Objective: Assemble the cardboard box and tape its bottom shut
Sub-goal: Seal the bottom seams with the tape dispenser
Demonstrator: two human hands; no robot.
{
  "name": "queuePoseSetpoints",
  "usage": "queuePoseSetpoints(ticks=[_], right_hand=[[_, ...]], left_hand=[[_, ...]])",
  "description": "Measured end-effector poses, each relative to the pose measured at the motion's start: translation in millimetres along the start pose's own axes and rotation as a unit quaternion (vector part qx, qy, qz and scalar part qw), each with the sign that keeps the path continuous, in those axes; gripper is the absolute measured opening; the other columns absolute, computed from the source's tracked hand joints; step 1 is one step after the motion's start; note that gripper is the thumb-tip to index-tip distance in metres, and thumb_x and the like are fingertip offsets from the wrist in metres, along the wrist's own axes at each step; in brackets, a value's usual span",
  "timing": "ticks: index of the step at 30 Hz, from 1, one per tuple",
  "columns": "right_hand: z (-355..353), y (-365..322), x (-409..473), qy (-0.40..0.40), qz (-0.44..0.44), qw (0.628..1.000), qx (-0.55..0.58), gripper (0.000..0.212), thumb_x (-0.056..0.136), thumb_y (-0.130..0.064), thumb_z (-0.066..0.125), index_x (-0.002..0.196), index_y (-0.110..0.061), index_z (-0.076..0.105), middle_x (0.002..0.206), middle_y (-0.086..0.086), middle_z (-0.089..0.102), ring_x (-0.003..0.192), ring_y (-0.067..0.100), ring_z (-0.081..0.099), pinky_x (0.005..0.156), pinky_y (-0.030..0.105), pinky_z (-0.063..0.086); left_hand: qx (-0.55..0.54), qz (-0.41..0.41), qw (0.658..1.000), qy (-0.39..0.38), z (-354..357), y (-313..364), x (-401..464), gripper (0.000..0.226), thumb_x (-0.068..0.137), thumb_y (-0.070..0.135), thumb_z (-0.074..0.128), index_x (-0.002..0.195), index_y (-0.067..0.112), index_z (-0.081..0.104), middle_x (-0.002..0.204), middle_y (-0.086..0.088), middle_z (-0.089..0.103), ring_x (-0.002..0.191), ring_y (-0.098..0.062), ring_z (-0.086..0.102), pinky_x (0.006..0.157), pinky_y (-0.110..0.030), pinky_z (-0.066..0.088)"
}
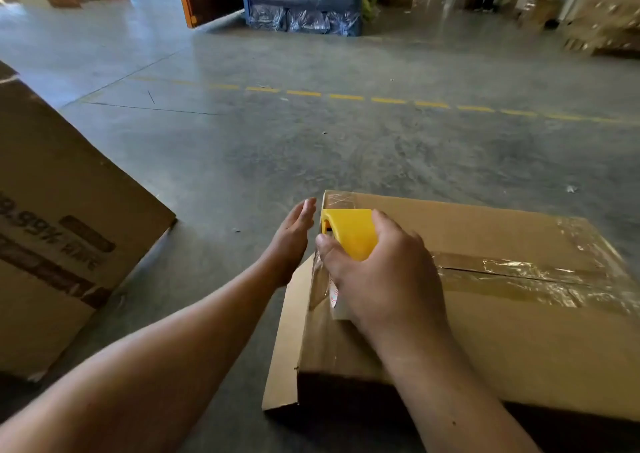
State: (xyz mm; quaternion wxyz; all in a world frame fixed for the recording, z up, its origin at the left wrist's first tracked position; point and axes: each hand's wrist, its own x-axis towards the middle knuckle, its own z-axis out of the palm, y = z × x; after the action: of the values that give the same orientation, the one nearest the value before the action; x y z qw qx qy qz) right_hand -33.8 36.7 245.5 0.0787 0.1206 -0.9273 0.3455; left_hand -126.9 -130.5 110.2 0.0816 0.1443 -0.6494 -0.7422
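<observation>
On the concrete floor [311,148] sits the cardboard box [519,331], flaps taped closed. Right hand [384,272] grips the yellow tape dispenser [349,231] at its left edge; left hand [294,238] hovers beside, fingers straight.

right hand [384,276] grips yellow tape dispenser [349,231] on cardboard box [502,331] | left hand [294,238] flat beside

You've got two bare forearms in view, no sleeves showing anywhere up to the frame edge. Left hand [294,236] & right hand [384,276]: no gloves, no rings, no watch or wristband visible. Nails look short on the right thumb; there's a small dark spot on the right forearm, lower down.
</observation>
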Motion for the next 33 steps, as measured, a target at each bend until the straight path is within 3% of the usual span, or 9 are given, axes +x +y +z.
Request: queuePoseSetpoints(ticks=[2,5,13,18,20,23,27,29,33], right_hand=[[-4.6,2.5,1.4,-0.008,0.0,1.0,-0.005,0.069,0.077,-0.065,0.056,0.129,-0.02,0.05,0.113,0.007,0.059,0.1,0.026,0.058,0.069,0.027,0.038],[-17.1,9.7,0.1,-0.017,0.003,1.0,0.009,0.069,0.079,-0.061,0.058,0.13,-0.017,0.049,0.123,0.009,0.058,0.111,0.028,0.056,0.082,0.03,0.041],[-71.8,56.8,-35.2,-0.003,-0.012,1.0,-0.004,0.07,0.078,-0.057,0.062,0.129,-0.011,0.051,0.125,0.014,0.059,0.117,0.03,0.053,0.09,0.033,0.042],[-88.4,88.5,-56.7,0.001,0.011,1.0,-0.011,0.068,0.076,-0.058,0.063,0.126,-0.013,0.053,0.121,0.013,0.06,0.109,0.031,0.058,0.083,0.031,0.043],[-91.3,99.4,-62.1,-0.01,0.015,1.0,-0.017,0.067,0.077,-0.058,0.063,0.126,-0.014,0.052,0.12,0.012,0.06,0.107,0.03,0.057,0.079,0.03,0.041],[-97.4,111.9,-68.5,-0.009,0.005,1.0,-0.017,0.062,0.078,-0.057,0.062,0.122,-0.015,0.053,0.115,0.013,0.061,0.104,0.031,0.057,0.076,0.03,0.039],[-107.2,118.9,-69.1,0.005,-0.003,1.0,0.001,0.063,0.079,-0.056,0.061,0.126,-0.014,0.052,0.117,0.013,0.059,0.104,0.031,0.057,0.078,0.029,0.041],[-106.9,123.9,-71.4,0.004,-0.004,1.0,0.008,0.063,0.079,-0.057,0.061,0.126,-0.015,0.052,0.116,0.013,0.059,0.103,0.03,0.057,0.074,0.028,0.037],[-100.1,133.5,-83.9,-0.011,-0.016,1.0,-0.012,0.072,0.079,-0.059,0.06,0.135,-0.015,0.047,0.117,0.013,0.058,0.104,0.029,0.057,0.073,0.027,0.036]], left_hand=[[-0.061,-0.061,0.995,-0.048,6.5,-10.4,-29.7,0.054,0.083,0.073,0.051,0.12,0.036,0.065,0.125,-0.003,0.067,0.117,-0.022,0.062,0.1,-0.045,0.048],[-0.149,-0.117,0.98,-0.062,18.4,-16.2,-46.1,0.056,0.092,0.065,0.048,0.116,0.019,0.067,0.108,-0.009,0.073,0.095,-0.023,0.071,0.082,-0.038,0.052],[-0.135,-0.081,0.987,-0.033,100.0,-27.1,-87.7,0.092,0.077,0.067,0.065,0.149,0.017,0.038,0.135,-0.016,0.06,0.11,-0.028,0.065,0.083,-0.039,0.052],[-0.125,-0.061,0.99,-0.001,145.3,-48.2,-115.8,0.05,0.099,0.045,0.044,0.141,0.018,0.049,0.104,-0.005,0.07,0.087,-0.018,0.069,0.07,-0.032,0.055],[-0.128,-0.068,0.989,0.002,153.7,-56.1,-120.3,0.05,0.1,0.041,0.045,0.143,0.015,0.045,0.115,-0.014,0.069,0.083,-0.016,0.069,0.068,-0.031,0.054],[-0.126,-0.058,0.99,-0.001,162.3,-58.6,-123.1,0.058,0.096,0.043,0.052,0.146,0.017,0.04,0.137,-0.021,0.056,0.092,-0.017,0.067,0.073,-0.034,0.055],[-0.044,-0.019,0.999,-0.013,167.5,-50.0,-123.9,0.034,0.103,0.037,0.044,0.129,0.018,0.056,0.103,-0.004,0.07,0.09,-0.015,0.066,0.07,-0.03,0.054],[-0.011,-0.02,1.0,-0.02,165.4,-51.8,-123.1,0.032,0.102,0.04,0.044,0.127,0.023,0.056,0.102,-0.001,0.068,0.091,-0.015,0.064,0.069,-0.031,0.054],[0.056,-0.056,0.997,0.022,157.0,-52.3,-123.5,0.039,0.098,0.047,0.051,0.134,0.029,0.051,0.114,0.003,0.064,0.11,-0.02,0.061,0.096,-0.049,0.051]])
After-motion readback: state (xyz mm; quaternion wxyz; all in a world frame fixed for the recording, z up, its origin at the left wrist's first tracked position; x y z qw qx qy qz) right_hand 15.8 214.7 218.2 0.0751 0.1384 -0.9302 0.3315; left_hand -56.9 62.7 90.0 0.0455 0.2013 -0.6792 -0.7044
